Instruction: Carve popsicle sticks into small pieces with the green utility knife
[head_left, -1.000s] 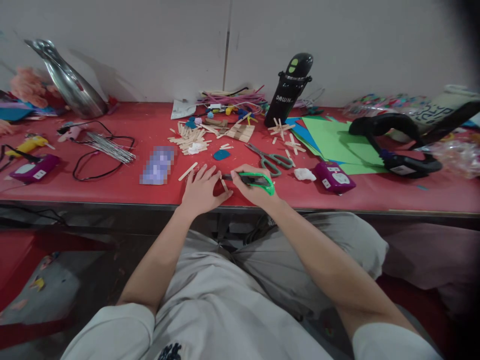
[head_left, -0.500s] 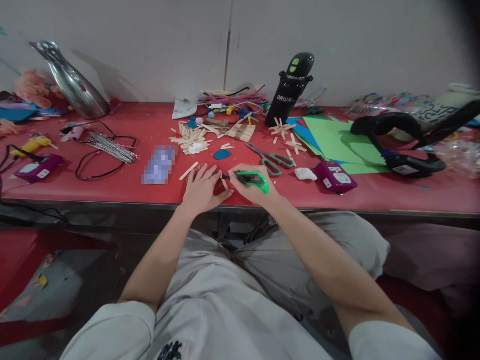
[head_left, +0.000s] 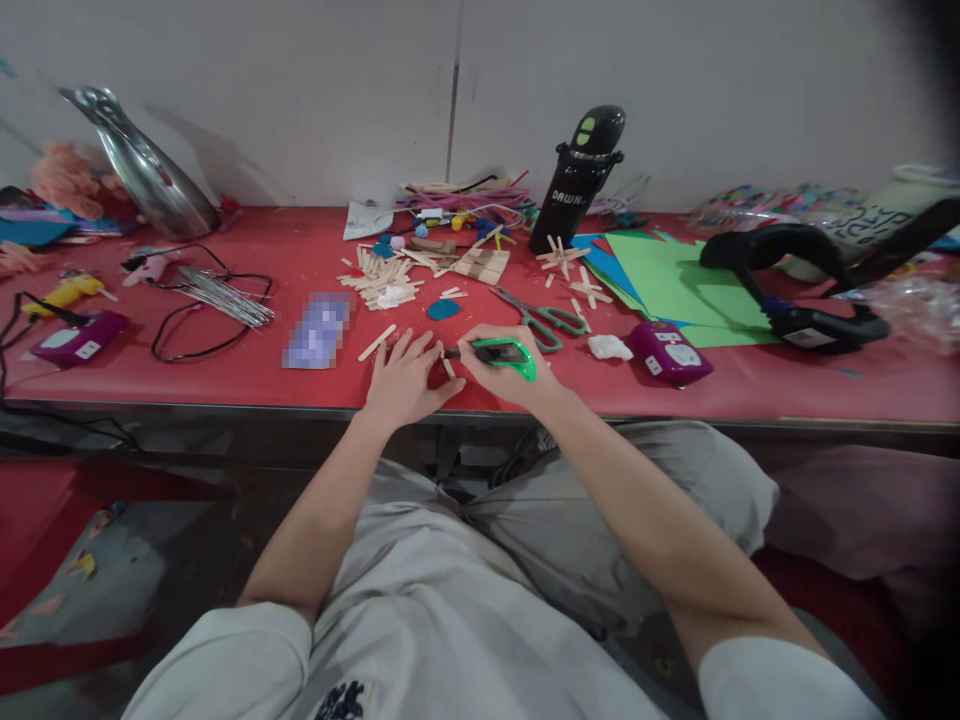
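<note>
My right hand (head_left: 510, 372) is closed around a green and black utility knife (head_left: 506, 353). Its dark tip points left, toward the fingertips of my left hand (head_left: 405, 380). That left hand lies low on the table, its index finger and thumb pressing on a small wooden craft stick (head_left: 449, 369) between them. The knife tip is close to the stick's far end; whether it touches cannot be made out. Another craft stick (head_left: 377, 342) lies loose by the left fingers. Just beyond my hands are a dark blue piece (head_left: 443, 309) and grey-handled scissors (head_left: 551, 326).
A pile of craft sticks (head_left: 382, 278) lies behind my hands. To the right are white wadding (head_left: 610, 347), a purple box (head_left: 670, 352), green paper (head_left: 675, 275) and a black headset-like object (head_left: 825, 325). A black bottle (head_left: 574, 185) stands behind; metal wires (head_left: 225, 295) lie left.
The view has shifted very slightly. Both hands, the knife and the stick keep nearly the same positions.
</note>
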